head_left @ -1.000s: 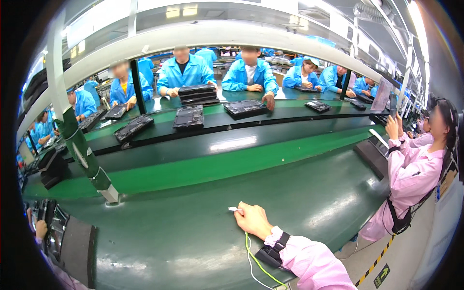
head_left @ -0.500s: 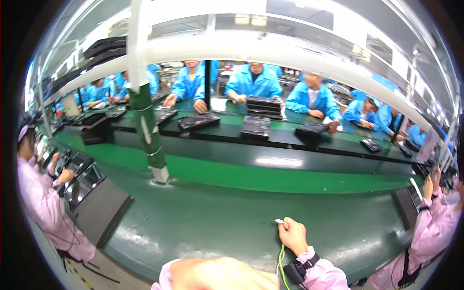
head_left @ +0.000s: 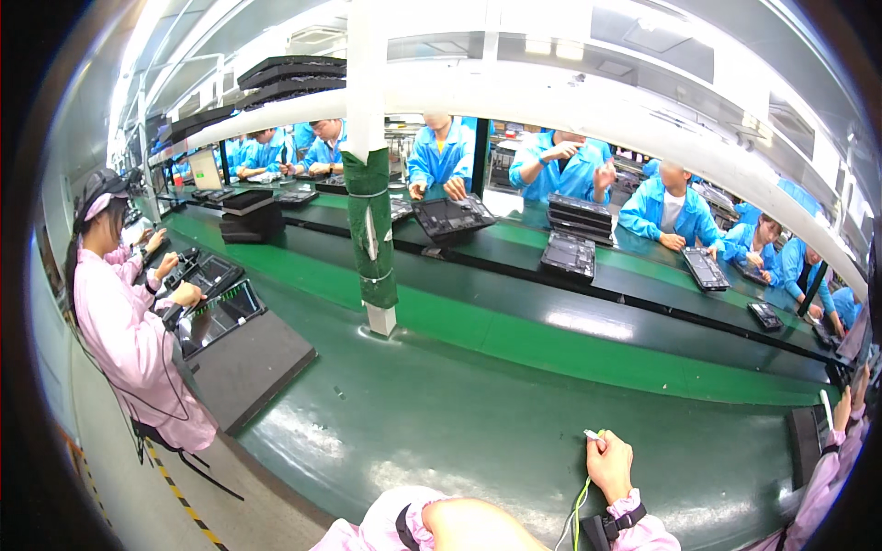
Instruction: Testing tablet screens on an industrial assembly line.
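My right hand (head_left: 611,466) is over the green worktop, its fingers pinched on a small white cable plug (head_left: 594,436). A thin yellow-green cord (head_left: 579,510) hangs from that grip down past the wrist, where a black strap crosses my pink sleeve. My left hand (head_left: 482,525) is at the lower edge, close to the camera, with a pink sleeve (head_left: 395,512) behind it. Its fingers are out of sight, so whether it holds anything does not show.
A green-wrapped post (head_left: 372,230) stands on the worktop (head_left: 441,404). Beyond it runs a conveyor (head_left: 588,321) lined with black device housings (head_left: 568,255) and co-workers in blue. Co-workers in pink flank me, the left one beside a grey foam block (head_left: 253,363).
My view has turned left, so the post and worktop sit farther right in the picture. The right hand keeps its hold on the plug. Across the line, a co-worker's housing is now tilted up.
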A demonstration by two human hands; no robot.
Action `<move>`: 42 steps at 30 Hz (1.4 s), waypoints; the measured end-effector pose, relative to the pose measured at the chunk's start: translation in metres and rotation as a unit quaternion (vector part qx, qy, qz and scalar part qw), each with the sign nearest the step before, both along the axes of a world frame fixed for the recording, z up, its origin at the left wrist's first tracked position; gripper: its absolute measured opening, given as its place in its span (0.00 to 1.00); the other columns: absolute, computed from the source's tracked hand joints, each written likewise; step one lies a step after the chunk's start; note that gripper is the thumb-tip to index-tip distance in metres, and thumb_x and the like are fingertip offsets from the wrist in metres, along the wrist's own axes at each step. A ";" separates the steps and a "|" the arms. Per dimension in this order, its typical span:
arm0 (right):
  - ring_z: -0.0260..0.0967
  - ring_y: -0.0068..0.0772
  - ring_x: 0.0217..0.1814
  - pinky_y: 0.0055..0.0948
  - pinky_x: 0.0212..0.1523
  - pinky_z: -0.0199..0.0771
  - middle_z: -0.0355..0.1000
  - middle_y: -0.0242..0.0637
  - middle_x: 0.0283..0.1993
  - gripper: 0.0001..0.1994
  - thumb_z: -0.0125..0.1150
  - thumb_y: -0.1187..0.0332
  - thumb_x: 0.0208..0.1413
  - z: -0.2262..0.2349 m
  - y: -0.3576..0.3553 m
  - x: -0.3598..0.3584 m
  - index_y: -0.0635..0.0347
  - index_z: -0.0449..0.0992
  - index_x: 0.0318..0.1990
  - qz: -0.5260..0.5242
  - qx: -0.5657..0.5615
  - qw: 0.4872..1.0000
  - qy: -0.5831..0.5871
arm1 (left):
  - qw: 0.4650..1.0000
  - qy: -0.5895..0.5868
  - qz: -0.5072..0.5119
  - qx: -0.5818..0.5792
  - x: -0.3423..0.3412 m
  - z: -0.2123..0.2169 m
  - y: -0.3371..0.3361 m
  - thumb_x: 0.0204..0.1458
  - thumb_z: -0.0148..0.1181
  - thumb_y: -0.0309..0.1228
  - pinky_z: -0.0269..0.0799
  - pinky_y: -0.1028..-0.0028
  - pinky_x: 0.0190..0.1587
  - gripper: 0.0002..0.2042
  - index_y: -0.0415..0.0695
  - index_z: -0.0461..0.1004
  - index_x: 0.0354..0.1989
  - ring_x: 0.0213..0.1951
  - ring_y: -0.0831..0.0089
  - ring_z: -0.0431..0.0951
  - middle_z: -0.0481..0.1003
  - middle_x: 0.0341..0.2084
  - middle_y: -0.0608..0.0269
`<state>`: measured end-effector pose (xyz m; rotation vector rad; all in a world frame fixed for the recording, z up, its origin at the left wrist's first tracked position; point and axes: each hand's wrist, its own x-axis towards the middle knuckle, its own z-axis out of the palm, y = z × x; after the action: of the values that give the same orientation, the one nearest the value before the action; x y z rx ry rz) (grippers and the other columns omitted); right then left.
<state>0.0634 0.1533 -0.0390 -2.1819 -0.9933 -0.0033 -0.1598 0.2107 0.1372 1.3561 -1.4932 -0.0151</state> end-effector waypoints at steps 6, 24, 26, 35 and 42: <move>0.63 0.53 0.18 0.41 0.23 0.62 0.62 0.47 0.13 0.12 0.54 0.68 0.47 -0.003 0.001 0.001 0.61 0.60 0.18 0.005 0.003 0.999 -0.037 | 1.000 0.005 0.015 -0.019 -0.003 -0.003 -0.006 0.40 0.59 0.58 0.60 0.61 0.33 0.33 0.32 0.63 0.32 0.29 0.47 0.65 0.64 0.24 0.47; 0.65 0.55 0.21 0.43 0.24 0.63 0.65 0.48 0.15 0.10 0.54 0.67 0.46 0.001 0.000 -0.001 0.61 0.64 0.19 -0.011 -0.010 1.000 0.000 | 0.996 -0.034 0.055 -0.055 -0.035 0.021 -0.002 0.52 0.56 0.38 0.59 0.63 0.27 0.17 0.42 0.63 0.16 0.21 0.58 0.65 0.62 0.14 0.58; 0.66 0.55 0.21 0.43 0.25 0.63 0.65 0.48 0.15 0.10 0.53 0.66 0.46 0.002 0.000 0.000 0.61 0.65 0.19 -0.016 -0.017 1.000 0.011 | 0.996 -0.051 0.060 -0.044 -0.037 0.023 -0.005 0.53 0.54 0.35 0.60 0.62 0.27 0.16 0.42 0.63 0.16 0.21 0.57 0.65 0.61 0.14 0.56; 0.68 0.54 0.23 0.44 0.28 0.68 0.67 0.46 0.16 0.09 0.53 0.64 0.48 0.000 -0.001 0.002 0.59 0.68 0.23 -0.010 -0.036 0.999 0.020 | 0.990 -0.043 0.102 -0.087 -0.041 0.020 -0.012 0.53 0.50 0.29 0.59 0.60 0.25 0.14 0.41 0.62 0.15 0.19 0.55 0.63 0.59 0.13 0.54; 0.64 0.50 0.18 0.38 0.22 0.64 0.63 0.44 0.14 0.10 0.54 0.65 0.48 -0.003 -0.002 0.004 0.59 0.64 0.20 0.006 0.014 1.000 0.007 | 0.976 -0.055 0.121 -0.174 -0.040 0.013 -0.015 0.52 0.48 0.32 0.60 0.61 0.23 0.17 0.43 0.60 0.12 0.16 0.58 0.61 0.58 0.11 0.56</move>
<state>0.0674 0.1515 -0.0421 -2.1476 -0.9916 0.0036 -0.2001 0.1959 0.1506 1.2563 -1.3352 0.4632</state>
